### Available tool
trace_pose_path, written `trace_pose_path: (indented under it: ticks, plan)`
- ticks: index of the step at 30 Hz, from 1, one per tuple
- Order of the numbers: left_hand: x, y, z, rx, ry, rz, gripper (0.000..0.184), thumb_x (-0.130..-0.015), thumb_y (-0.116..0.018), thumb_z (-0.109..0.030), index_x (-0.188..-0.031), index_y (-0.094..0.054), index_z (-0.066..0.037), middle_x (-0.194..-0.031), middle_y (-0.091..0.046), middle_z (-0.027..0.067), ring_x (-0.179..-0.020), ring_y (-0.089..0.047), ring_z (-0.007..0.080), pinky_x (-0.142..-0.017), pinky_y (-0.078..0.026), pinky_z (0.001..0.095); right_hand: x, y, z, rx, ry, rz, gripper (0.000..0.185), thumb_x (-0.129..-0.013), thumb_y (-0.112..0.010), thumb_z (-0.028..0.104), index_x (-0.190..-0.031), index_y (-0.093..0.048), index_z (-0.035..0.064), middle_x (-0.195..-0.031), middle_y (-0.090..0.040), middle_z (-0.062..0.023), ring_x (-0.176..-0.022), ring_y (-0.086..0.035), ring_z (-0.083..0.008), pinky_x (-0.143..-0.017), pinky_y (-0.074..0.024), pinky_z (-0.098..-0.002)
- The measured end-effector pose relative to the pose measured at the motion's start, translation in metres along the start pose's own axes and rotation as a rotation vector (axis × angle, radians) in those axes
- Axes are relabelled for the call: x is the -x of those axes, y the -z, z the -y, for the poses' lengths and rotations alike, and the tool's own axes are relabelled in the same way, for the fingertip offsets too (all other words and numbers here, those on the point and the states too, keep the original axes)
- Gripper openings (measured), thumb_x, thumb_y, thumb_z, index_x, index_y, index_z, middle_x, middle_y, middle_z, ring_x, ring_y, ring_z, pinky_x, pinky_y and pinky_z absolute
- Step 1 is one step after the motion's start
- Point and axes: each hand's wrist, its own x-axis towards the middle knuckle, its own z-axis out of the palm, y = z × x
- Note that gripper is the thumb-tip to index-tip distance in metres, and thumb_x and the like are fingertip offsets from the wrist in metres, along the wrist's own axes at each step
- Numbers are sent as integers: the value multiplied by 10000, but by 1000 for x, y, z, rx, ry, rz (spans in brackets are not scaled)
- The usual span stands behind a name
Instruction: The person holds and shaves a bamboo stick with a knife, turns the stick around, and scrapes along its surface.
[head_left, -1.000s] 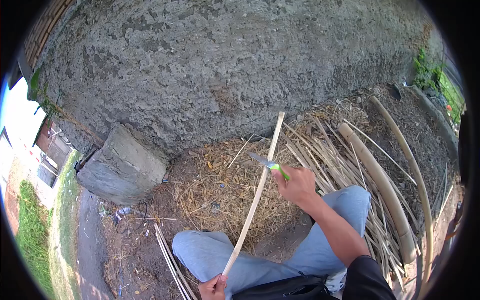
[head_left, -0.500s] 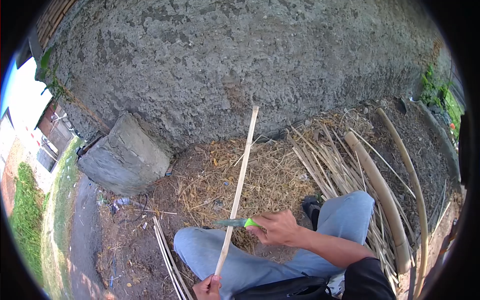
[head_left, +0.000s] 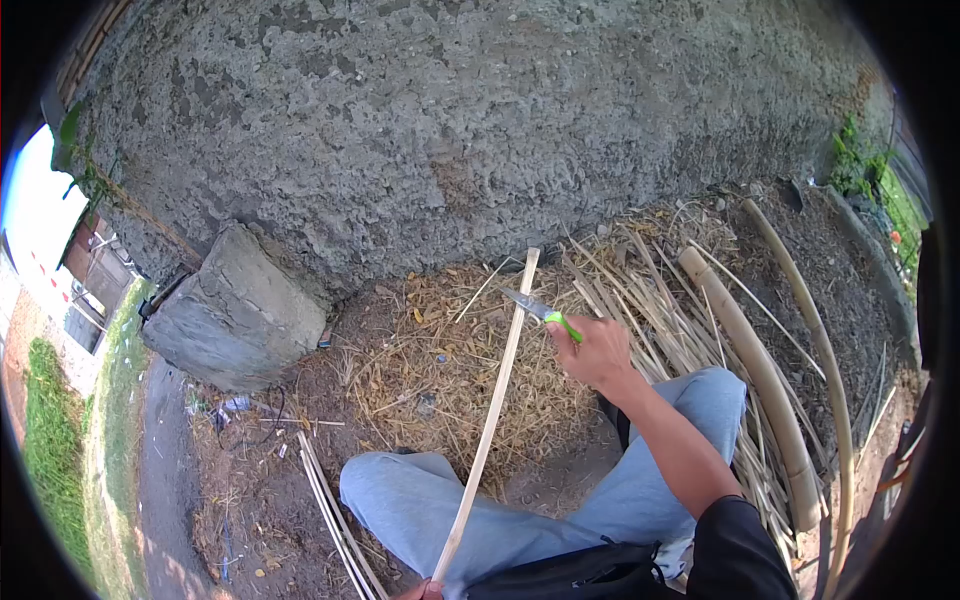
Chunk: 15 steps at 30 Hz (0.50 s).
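Note:
A long pale bamboo strip (head_left: 490,430) slants up from my lap toward the wall. Its lower end is in my left hand (head_left: 424,592), which shows only in part at the bottom edge of the view. My right hand (head_left: 598,352) is wrapped round the green handle of a knife (head_left: 535,307). The blade lies across the strip a little below its far tip; whether it cuts into the strip I cannot tell.
Several thin bamboo strips (head_left: 660,310) lie heaped on the right, beside a thick bamboo pole (head_left: 750,370) and a curved one (head_left: 810,320). More strips (head_left: 335,520) lie at the left. A concrete block (head_left: 240,310) stands by the rough wall (head_left: 480,120). Shavings (head_left: 450,370) cover the ground.
My right hand has moved the knife forward, from the lower part of the strip to near its far tip. My left hand has gone lower, mostly out of view.

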Motion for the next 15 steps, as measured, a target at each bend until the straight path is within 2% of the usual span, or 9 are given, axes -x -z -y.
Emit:
trace_pose_path:
  ticks: [5,7,8,10,11,13,15]
  plan:
    - [18,24,9,-8,86,67,259,-966,-576,-212,-865,-663,10,-638,-493,19,-600,-445,112,-538,-377,323,-10,-1,-17,53,-149,5,341,-931,-648,373,-756,-677,81,-529,-585,-146,-524,-606,-371,-478,-435,-486]
    - [17,26,13,-42,101,72,253,-959,-576,-215,-902,-683,7,-644,-509,23,-605,-455,112,-544,-392,324,-5,-4,-14,69,38,-213,377,-984,-567,410,-828,-670,82,-505,-545,-77,-424,-526,-271,-409,-388,-404]
    - [15,24,16,-48,97,48,253,-958,-573,-215,-899,-680,7,-639,-504,22,-606,-455,112,-546,-394,323,-5,-2,-15,71,43,-216,377,-984,-567,410,-828,-670,82,-505,-545,-77,-424,-526,-271,-409,-388,-404]
    - [14,18,25,-50,96,23,253,-956,-570,-214,-896,-677,8,-634,-500,21,-607,-455,112,-547,-396,322,-5,10,-12,-1292,-903,121,420,-1050,-427,414,-880,-617,80,-518,-442,21,-383,-353,-128,-376,-274,-309]
    - [11,14,32,-44,106,-3,251,-955,-569,-213,-890,-673,6,-630,-494,21,-608,-453,112,-548,-396,321,-4,12,-19,-1289,-898,121,420,-1050,-427,414,-880,-617,80,-518,-442,21,-383,-353,-128,-376,-274,-309]
    - [7,11,34,-32,112,-32,249,-953,-568,-213,-884,-670,4,-627,-489,21,-609,-451,112,-548,-396,319,-2,9,-41,-1971,-1310,-188,444,-1080,-301,437,-892,-543,116,-570,-326,69,-434,-227,-69,-388,-211,-264]
    - [2,12,31,-100,182,2,250,-955,-565,-211,-850,-649,1,-626,-476,17,-612,-442,106,-545,-383,316,1,-4,-48,-1898,-1334,-191,453,-1079,-293,444,-895,-540,111,-573,-330,67,-439,-236,-75,-397,-224,-263]
